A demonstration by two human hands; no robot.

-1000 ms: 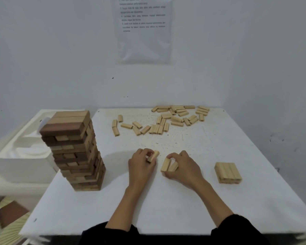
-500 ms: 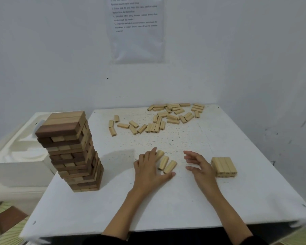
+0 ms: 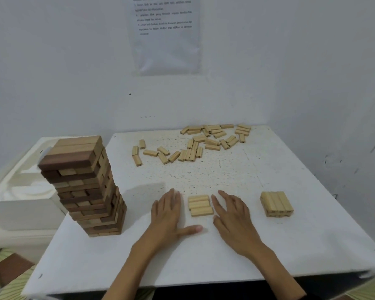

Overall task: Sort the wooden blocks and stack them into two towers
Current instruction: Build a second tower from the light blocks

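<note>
Both grips are wide and holding nothing. The left grip (image 3: 167, 213) lies flat on the counter (image 3: 268, 256) with fingers straight and thumb stuck out. The right grip (image 3: 234, 219) is flat too, so there's one on each side of a neat row of three light blocks (image 3: 200, 205). The left one sits a little apart from the row. The right fingertips are just beside the block ends, can't tell if they actually touch.

So imo this is the squaring-up step, lining up a three-block layer. My guess is it's meant for the low light stack (image 3: 276, 203) off to the right, since the tall tower (image 3: 82, 187) of dark and light wood stands by the left edge.

Next move calls for a squeeze on the row from both ends so all three lift as one, then setting it crosswise on that stack. Plenty of loose blocks (image 3: 195, 146) are waiting at the far side.
</note>
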